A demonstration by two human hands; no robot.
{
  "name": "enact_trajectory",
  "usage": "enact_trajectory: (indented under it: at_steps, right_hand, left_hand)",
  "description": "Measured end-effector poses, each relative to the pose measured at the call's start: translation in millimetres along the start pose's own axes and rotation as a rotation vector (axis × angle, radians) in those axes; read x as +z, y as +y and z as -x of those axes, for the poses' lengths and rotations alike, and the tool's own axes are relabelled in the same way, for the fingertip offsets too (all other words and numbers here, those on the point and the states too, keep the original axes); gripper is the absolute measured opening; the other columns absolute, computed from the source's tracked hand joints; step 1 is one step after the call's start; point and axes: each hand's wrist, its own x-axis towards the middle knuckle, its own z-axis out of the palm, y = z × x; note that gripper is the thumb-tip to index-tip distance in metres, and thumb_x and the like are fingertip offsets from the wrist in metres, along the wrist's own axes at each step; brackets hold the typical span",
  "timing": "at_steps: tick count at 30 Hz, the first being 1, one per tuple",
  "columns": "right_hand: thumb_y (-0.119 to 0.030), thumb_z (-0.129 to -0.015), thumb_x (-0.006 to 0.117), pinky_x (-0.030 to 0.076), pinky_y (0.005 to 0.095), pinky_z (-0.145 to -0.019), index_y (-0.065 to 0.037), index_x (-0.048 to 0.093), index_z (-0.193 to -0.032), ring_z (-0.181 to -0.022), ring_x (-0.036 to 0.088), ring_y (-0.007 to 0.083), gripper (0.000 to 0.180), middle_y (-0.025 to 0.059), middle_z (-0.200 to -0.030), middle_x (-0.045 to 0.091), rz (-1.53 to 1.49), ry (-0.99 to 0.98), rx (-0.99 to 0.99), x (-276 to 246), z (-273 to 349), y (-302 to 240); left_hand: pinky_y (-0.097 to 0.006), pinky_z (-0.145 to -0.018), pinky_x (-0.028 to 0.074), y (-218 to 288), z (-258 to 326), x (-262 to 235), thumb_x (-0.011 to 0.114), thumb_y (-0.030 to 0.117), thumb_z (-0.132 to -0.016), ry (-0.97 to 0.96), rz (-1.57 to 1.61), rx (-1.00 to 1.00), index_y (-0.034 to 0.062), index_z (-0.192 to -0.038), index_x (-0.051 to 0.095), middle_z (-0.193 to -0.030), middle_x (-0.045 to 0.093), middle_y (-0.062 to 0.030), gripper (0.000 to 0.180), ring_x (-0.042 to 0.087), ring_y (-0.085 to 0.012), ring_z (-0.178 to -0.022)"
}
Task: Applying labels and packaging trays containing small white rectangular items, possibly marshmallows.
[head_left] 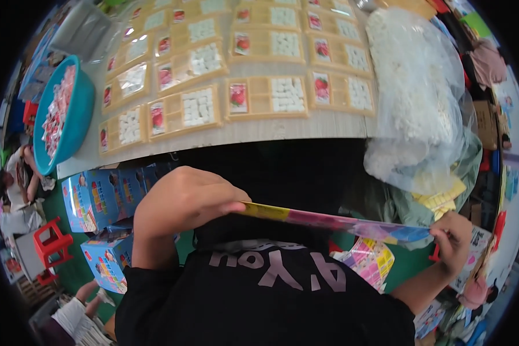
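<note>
My left hand (pixel 181 205) and my right hand (pixel 454 239) hold the two ends of a flat, colourful printed card sheet (pixel 334 222), seen edge-on just below the table edge. The left fingers pinch its yellow end; the right fingers grip its blue end. On the table (pixel 259 131) above lie several tan trays (pixel 265 98), each with a red picture packet and a block of small white pieces. My black shirt fills the lower middle of the view.
A teal basin (pixel 69 115) full of small red-white packets stands at the table's left. A big clear plastic bag (pixel 418 98) of white pieces lies at the right. Blue printed boxes (pixel 98 199) and a red stool (pixel 52 245) stand lower left. Other people sit at left.
</note>
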Motion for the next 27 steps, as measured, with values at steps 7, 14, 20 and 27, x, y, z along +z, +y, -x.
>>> enact_trajectory:
  at_steps: [7,14,20,27]
  right_hand:
    - [-0.004,-0.071,0.076,0.038,0.0334,-0.052,0.0,0.066,-0.082,-0.057,0.055,0.0238,0.015,0.0086,-0.068,0.061,0.116,0.079,-0.082,2,29,-13]
    - [0.002,-0.064,0.075,0.053,0.0387,-0.065,0.001,0.071,-0.09,-0.076,0.066,0.0316,0.026,0.0152,-0.087,0.066,0.416,0.374,-0.168,55,65,-2]
    - [-0.004,-0.07,0.074,0.053,0.0407,-0.072,-0.007,0.071,-0.095,-0.083,0.066,0.0298,0.025,0.009,-0.091,0.068,0.276,0.045,-0.105,157,61,30]
    - [-0.008,-0.074,0.07,0.049,0.0393,-0.087,-0.008,0.066,-0.09,-0.099,0.062,0.0277,0.016,0.008,-0.104,0.063,0.281,-0.124,-0.122,214,45,47]
  left_hand:
    - [-0.035,-0.07,0.06,7,-2,21,0.07,0.014,-0.086,0.238,-0.071,0.093,-0.0014,-0.092,0.071,-0.086,0.074,-0.0149,0.016,0.074,-0.0318,-0.081]
    - [-0.039,-0.081,0.057,-6,11,63,0.072,0.004,-0.074,0.293,-0.369,0.111,0.0036,-0.092,0.072,-0.1,0.074,-0.0116,0.019,0.071,-0.0293,-0.1]
    - [-0.042,-0.089,0.05,-67,45,111,0.067,0.0,-0.075,0.099,-0.485,-0.139,0.0064,-0.094,0.069,-0.113,0.069,-0.0092,0.02,0.064,-0.0303,-0.11]
    - [-0.043,-0.1,0.042,-100,49,133,0.064,0.0,-0.078,-0.038,-0.579,-0.361,0.0069,-0.11,0.067,-0.132,0.059,-0.0079,0.032,0.053,-0.0288,-0.124]
